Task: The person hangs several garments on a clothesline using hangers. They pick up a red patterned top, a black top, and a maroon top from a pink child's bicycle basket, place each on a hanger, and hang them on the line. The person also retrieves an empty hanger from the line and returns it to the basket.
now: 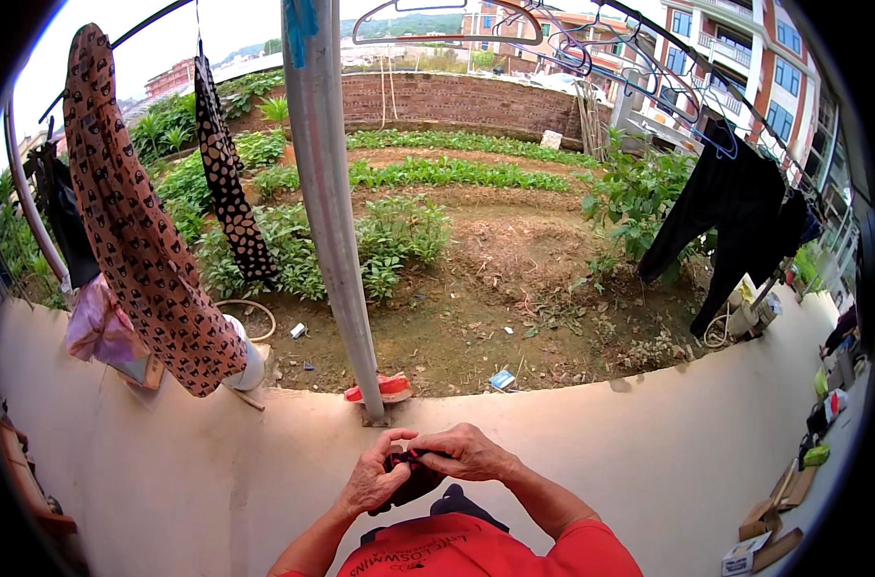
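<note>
Both hands were brought together in front of the wearer's red shirt (447,546), and the step in hand looked to be a close bit of fingering on a dark cloth item (418,484). The left hand (368,479) was curled about its near-left side with thumb and forefinger bent over the fabric, while the right hand (469,452) came across from the other side, fingertips pinching the upper edge. Each hand was closed on the cloth, which hung bunched between and below them, above the pale concrete floor (264,462). A speck of red showed at the pinch, though at this size it was hard to tell whether it was trim, a clip or something else. As a judgement, the next move called for a firm left hold and a fine, small shift of the right fingertips, since a limp fabric would likely slump wherever it was let go. The item looked soft, matte and crumpled, with no clear outline. Beyond it stood a dull metal pole (332,212), smooth and round (streaked down its length), with a red object (391,388) at its foot. Thin printed brown fabric (139,231) draped in long folds at left, and black trousers (736,207) hung limp at right, before rough soil and leafy rows (399,231).
</note>
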Available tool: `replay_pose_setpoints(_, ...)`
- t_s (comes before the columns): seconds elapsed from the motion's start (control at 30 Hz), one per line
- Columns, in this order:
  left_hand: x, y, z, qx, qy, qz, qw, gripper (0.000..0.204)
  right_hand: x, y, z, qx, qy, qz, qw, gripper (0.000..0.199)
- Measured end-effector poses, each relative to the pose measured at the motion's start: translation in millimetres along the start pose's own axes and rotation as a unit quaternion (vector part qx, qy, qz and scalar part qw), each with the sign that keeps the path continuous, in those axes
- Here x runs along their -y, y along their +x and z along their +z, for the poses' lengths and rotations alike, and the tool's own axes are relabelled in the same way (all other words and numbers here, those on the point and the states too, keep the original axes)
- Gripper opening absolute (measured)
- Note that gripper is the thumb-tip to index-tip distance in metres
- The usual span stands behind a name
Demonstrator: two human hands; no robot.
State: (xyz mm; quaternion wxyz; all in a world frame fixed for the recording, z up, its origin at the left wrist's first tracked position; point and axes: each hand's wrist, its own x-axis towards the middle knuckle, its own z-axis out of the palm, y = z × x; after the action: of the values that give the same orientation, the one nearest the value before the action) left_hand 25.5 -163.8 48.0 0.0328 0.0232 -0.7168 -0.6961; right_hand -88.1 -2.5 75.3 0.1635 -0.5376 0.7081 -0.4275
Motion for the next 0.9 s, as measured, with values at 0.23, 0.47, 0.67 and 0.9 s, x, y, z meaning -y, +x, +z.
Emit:
replay_pose_setpoints(0.23, 9, 73, 6, 0.034, -0.076, 0.001, 0.997, 0.027, -41, 27, -48, -0.072, -0.007, -0.071, 0.995, 0.019)
replay_pose_setpoints(0.47, 8, 146, 28, 0.083, -0.085, 0.002, 0.993, 0.015, -75, 28, -108, -0.065, -0.001, -0.023, 0.998, 0.028)
replay_pose_setpoints(0.67, -2, 191, 40, 0.08, -0.117, -0.046, 0.989, 0.014, -96, 35, -156, -0.011, -0.093, -0.018, 0.995, 0.032)
replay_pose_setpoints(0.9, 0, 235, 26, 0.12, -0.107, -0.117, 0.98, 0.018, -29, 76, -270, -0.308, -0.342, -0.134, 0.877, 0.035)
